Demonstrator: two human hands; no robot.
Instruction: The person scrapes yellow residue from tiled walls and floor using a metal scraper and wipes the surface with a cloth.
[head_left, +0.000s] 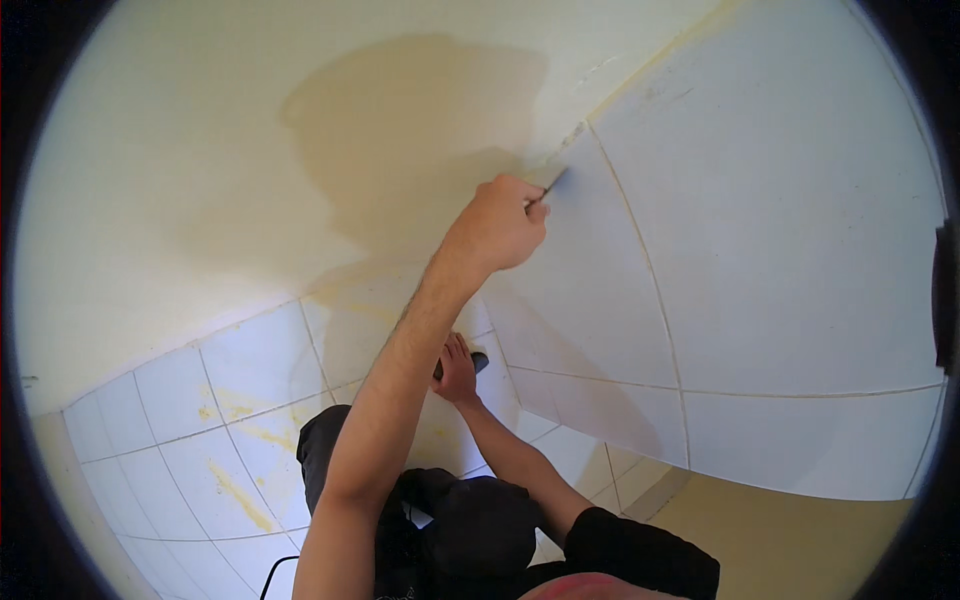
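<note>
My left hand reaches up and away, closed round a small tool with a thin grey blade, perhaps a scraper. Its handle is hidden in my fingers. The blade is at the white wall tile, just below the tile's upper edge; whether it touches I cannot tell. A rough, chipped strip runs along that edge, close to the blade. Lower down, my right hand lies with fingers stretched out over a dark object, which shows on both sides of the hand and is too covered to name.
A plain cream wall rises ahead, with my shadow on it. White floor tiles carry yellowish smears. My dark-clothed knees are bent below my arms. A dark thing sticks in at the right rim.
</note>
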